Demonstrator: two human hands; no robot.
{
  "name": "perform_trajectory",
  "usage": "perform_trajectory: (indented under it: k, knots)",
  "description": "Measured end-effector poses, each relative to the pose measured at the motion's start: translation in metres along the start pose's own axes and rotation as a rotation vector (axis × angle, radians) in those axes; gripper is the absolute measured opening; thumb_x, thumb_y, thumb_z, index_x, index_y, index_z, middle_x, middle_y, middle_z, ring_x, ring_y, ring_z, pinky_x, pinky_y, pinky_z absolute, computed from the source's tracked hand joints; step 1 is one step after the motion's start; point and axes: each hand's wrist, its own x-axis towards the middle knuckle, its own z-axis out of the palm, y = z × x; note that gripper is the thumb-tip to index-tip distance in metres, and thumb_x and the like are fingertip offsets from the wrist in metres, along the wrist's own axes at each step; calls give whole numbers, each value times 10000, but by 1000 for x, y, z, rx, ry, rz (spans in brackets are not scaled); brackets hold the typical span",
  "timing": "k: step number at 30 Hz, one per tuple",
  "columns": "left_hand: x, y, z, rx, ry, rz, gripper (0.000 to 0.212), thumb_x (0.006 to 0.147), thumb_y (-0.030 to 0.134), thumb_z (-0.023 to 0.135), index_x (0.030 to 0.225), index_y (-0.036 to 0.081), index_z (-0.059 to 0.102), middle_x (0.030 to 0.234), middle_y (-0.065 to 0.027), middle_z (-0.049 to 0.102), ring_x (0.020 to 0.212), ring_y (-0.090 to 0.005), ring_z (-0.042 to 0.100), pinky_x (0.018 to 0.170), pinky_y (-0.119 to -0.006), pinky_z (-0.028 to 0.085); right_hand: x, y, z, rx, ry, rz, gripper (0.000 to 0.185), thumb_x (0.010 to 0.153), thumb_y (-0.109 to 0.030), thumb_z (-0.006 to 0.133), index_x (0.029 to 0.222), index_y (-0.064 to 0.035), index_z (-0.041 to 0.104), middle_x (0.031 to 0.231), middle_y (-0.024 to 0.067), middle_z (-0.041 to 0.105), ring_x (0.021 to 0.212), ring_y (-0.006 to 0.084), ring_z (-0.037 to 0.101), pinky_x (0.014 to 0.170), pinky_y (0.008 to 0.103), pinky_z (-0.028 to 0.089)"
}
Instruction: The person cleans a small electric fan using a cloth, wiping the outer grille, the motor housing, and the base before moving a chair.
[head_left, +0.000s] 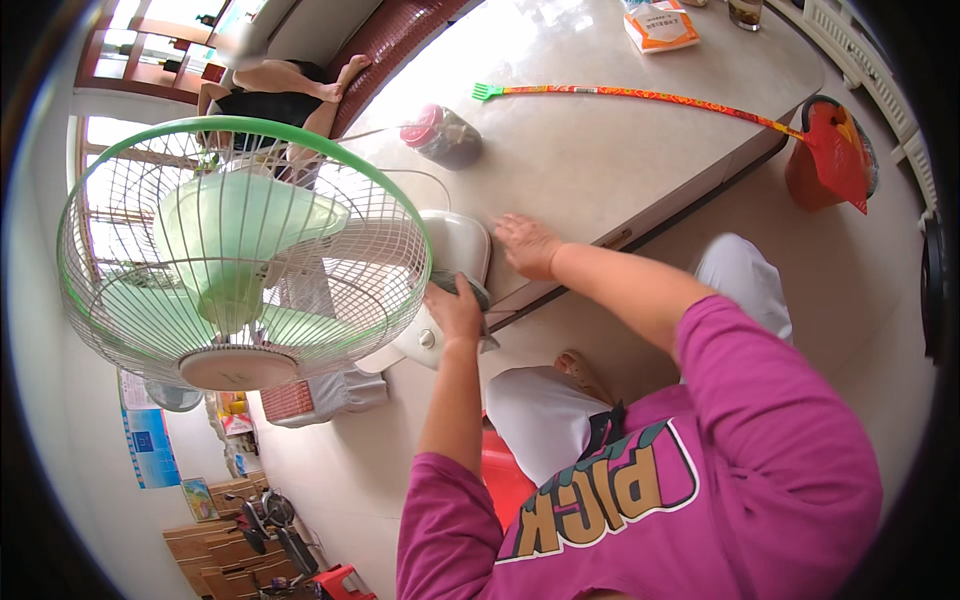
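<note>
My left hand (454, 307) grips a grey-green cloth (471, 291) and presses it against the white base (457, 244) of an electric fan. Part of the cloth hangs below my fingers, and the rest is hidden under them. Above and to the left of this hand is the fan's round wire cage (247, 255) with a green rim; pale green blades (232, 225) show through it. A knob (427, 338) sits on the base near my wrist. My right hand (529, 246), slightly blurred, is over the pale tabletop (600, 157) near its front edge, holding nothing.
A jar with a red lid (448, 137) stands behind the fan base. Across the table lies a long patterned stick (637, 94), its red head over a bin (814, 176). A tissue pack (661, 28) and a glass (745, 13) are farther back. Another person (262, 105) sits beyond.
</note>
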Motion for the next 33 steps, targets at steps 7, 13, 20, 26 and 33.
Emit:
perform_trajectory:
  k: [7,13,20,26,33]
  knots:
    - [-3,15,1,169,-130,412,545,839,134,473,1307,-25,244,1326,-247,282,1217,-402,278,1009,-421,251,-54,84,-66,-155,139,198,459,852,-327,414,1219,-51,427,1338,85,357,1265,245,274,1049,367,183]
    - [50,30,28,131,-212,558,523,815,128,503,1280,-19,315,1283,-259,346,1173,-393,350,975,-411,305,-52,86,-60,-198,131,258,488,862,-373,412,1242,-66,399,1359,75,315,1286,226,228,1067,363,134]
    - [60,55,54,205,-303,552,363,789,102,537,1144,40,494,1116,-168,513,1025,-361,459,885,-401,376,-53,85,-67,-175,120,256,496,851,-377,426,1239,-70,398,1350,72,324,1283,222,233,1065,369,132]
    - [3,45,49,6,-300,679,321,785,51,539,1105,40,515,1078,-169,519,998,-357,469,875,-391,384,-51,84,-68,-203,108,257,486,842,-358,452,1232,-73,401,1348,76,327,1277,228,242,1060,368,145]
    - [-15,40,-9,-110,244,418,234,843,81,482,1050,-12,541,1028,-203,545,969,-358,506,863,-410,390,-51,86,-69,-240,95,276,513,865,-387,403,1277,-84,366,1367,59,310,1285,209,230,1059,347,139]
